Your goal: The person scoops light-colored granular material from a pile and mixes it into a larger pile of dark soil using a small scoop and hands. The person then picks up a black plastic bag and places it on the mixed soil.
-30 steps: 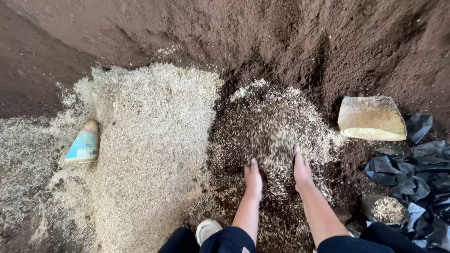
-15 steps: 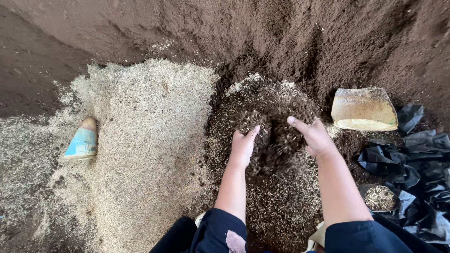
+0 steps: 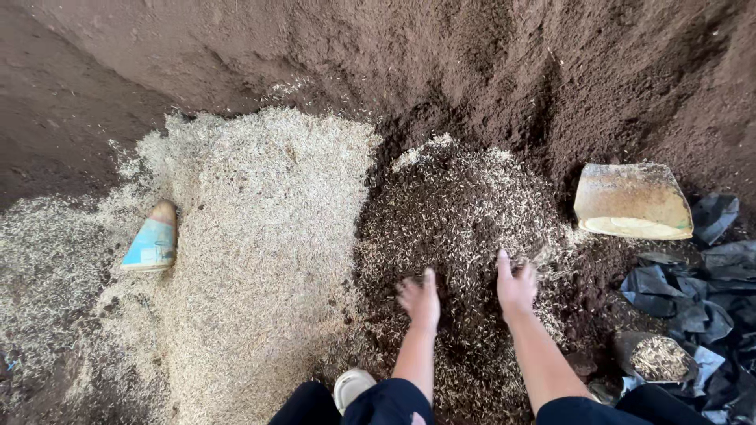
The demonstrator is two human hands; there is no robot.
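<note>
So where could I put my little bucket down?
Bare soil lies free at far left, above the husk pile. The right side is crowded with black bags and a tan container; both hands fill the middle mix.

Dark brown soil [image 3: 488, 71], pale straw husks [image 3: 260, 236] (speckled mix [image 3: 457, 212])

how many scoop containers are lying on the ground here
2: a blue-and-tan one on the pale husks at left, and a tan one on the dark soil at right. Others may be buried.
</note>
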